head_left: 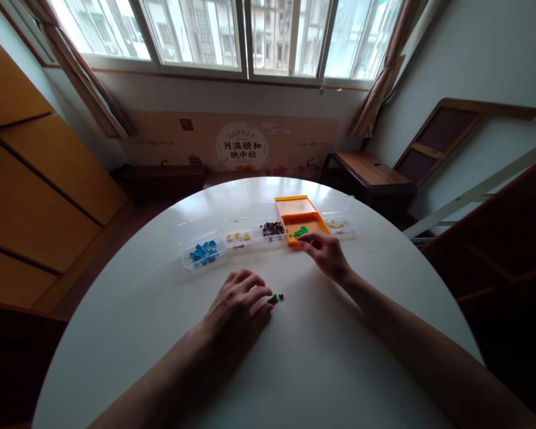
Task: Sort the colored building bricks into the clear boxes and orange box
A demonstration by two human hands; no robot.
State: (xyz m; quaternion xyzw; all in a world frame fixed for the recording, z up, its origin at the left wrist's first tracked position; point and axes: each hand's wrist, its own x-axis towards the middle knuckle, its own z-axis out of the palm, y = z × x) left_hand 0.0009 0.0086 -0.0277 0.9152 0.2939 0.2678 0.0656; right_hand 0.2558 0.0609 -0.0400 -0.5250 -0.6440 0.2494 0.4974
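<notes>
My left hand (240,301) rests on the white round table (161,310) with its fingers curled, pinching a small green and dark brick assembly (276,297) at the fingertips. My right hand (325,249) reaches to the front edge of the orange box (300,217), its fingers curled close to the green bricks (301,231) inside. Whether it holds a brick is hidden.
A row of clear boxes stands across the table: blue bricks (203,251), yellow bricks (237,236), dark brown bricks (272,227), pale bricks (336,224). A wooden chair (368,170) and a folded frame stand behind, with wooden cabinets on the left.
</notes>
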